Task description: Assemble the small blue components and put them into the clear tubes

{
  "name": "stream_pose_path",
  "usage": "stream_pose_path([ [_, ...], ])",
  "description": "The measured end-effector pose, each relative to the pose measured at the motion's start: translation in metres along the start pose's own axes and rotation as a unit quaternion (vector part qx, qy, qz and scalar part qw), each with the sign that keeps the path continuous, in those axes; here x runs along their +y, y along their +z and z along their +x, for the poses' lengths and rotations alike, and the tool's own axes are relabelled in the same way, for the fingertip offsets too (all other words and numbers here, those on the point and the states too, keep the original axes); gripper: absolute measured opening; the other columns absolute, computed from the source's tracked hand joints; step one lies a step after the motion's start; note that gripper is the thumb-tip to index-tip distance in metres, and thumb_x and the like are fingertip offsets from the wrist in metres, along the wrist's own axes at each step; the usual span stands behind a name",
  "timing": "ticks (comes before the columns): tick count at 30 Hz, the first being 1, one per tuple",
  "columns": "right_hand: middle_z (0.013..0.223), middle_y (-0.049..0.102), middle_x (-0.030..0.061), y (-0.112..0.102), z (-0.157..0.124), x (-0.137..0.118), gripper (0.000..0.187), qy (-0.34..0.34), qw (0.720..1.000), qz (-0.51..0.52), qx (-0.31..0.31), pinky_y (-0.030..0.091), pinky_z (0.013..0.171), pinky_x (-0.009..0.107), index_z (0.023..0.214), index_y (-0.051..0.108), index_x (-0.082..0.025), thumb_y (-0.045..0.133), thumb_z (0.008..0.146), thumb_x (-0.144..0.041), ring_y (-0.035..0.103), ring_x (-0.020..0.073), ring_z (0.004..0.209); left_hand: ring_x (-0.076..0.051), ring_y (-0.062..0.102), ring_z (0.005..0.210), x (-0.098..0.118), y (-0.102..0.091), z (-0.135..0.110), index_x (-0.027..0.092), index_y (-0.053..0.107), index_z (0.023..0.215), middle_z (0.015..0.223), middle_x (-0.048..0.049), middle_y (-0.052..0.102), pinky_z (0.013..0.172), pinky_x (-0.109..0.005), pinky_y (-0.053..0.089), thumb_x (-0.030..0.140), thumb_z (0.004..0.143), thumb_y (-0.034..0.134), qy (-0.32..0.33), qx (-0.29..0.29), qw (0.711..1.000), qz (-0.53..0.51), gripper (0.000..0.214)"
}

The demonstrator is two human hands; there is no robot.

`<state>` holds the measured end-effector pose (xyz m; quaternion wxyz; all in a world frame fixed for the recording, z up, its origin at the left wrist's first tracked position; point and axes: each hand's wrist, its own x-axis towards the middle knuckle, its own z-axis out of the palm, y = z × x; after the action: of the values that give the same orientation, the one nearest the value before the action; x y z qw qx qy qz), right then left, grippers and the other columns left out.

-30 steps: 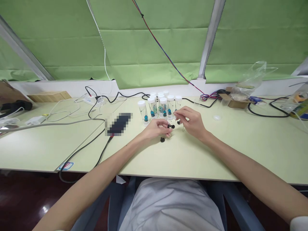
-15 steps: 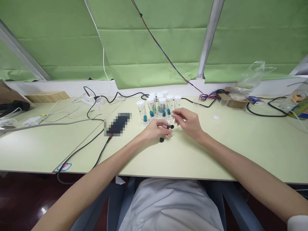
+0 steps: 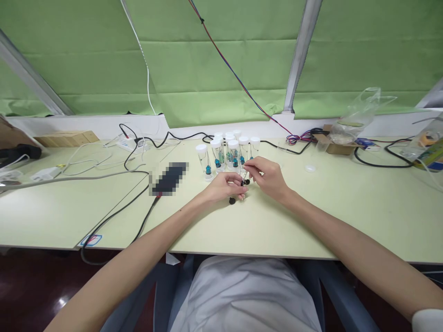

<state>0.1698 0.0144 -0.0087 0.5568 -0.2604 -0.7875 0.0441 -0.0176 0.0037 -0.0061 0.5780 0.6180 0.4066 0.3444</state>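
My left hand (image 3: 224, 186) is closed in a pinch on a small black part (image 3: 243, 183) with a thin pale stem. My right hand (image 3: 268, 176) is pinched at the upper end of that stem; exactly what its fingertips grip is too small to make out. A black disc (image 3: 247, 182) shows between the hands. Below my left fingers, a round black piece (image 3: 232, 201) lies on the table. Just beyond both hands stand several clear tubes with white caps, such as the front left tube (image 3: 204, 159), with blue-green pieces and thin wires inside.
A phone-like dark device (image 3: 170, 179), blurred out, lies left with a black cable (image 3: 147, 221). A white cap (image 3: 310, 168) lies to the right. Further back are a cardboard box (image 3: 337, 146) with a plastic bag, a power strip (image 3: 129, 144) and tangled cables.
My right hand has shifted slightly left, its fingertips now closer to the thin stem. My left hand keeps its pinch in nearly the same place.
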Motion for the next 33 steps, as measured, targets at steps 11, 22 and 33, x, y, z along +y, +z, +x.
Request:
stream_pose_path([
  [11, 0.082, 0.069, 0.0050, 0.0017, -0.0008, 0.0047, 0.015, -0.013, 1.000, -0.017, -0.010, 0.052, 0.065, 0.030, 0.091, 0.067, -0.020, 0.055, 0.099, -0.022, 0.065, 0.0162, 0.071, -0.020, 0.072, 0.064, -0.0019, -0.0005, 0.0014, 0.014, 0.061, 0.081, 0.075, 0.0002, 0.058, 0.061, -0.031, 0.051, 0.032, 0.060, 0.094, 0.005, -0.002, 1.000, 0.002, 0.043],
  [22, 0.082, 0.069, 0.0053, 0.0007, -0.0013, 0.0043, 0.016, -0.005, 1.000, -0.019, -0.016, 0.053, 0.068, 0.031, 0.091, 0.068, -0.020, 0.055, 0.100, -0.023, 0.065, 0.0173, 0.074, -0.019, 0.072, 0.064, 0.0003, 0.0001, 0.0002, 0.013, 0.062, 0.081, 0.076, 0.0009, 0.057, 0.062, -0.030, 0.051, 0.032, 0.059, 0.094, 0.005, -0.001, 1.000, -0.004, 0.043],
  [33, 0.081, 0.068, 0.0054, 0.0007, -0.0016, 0.0059, 0.016, -0.005, 1.000, -0.025, -0.012, 0.052, 0.066, 0.030, 0.091, 0.067, -0.020, 0.055, 0.100, -0.025, 0.063, 0.0167, 0.070, -0.019, 0.071, 0.062, -0.0003, 0.0003, 0.0003, 0.013, 0.063, 0.083, 0.075, 0.0007, 0.059, 0.061, -0.029, 0.049, 0.035, 0.055, 0.096, 0.002, 0.002, 1.000, -0.021, 0.049],
])
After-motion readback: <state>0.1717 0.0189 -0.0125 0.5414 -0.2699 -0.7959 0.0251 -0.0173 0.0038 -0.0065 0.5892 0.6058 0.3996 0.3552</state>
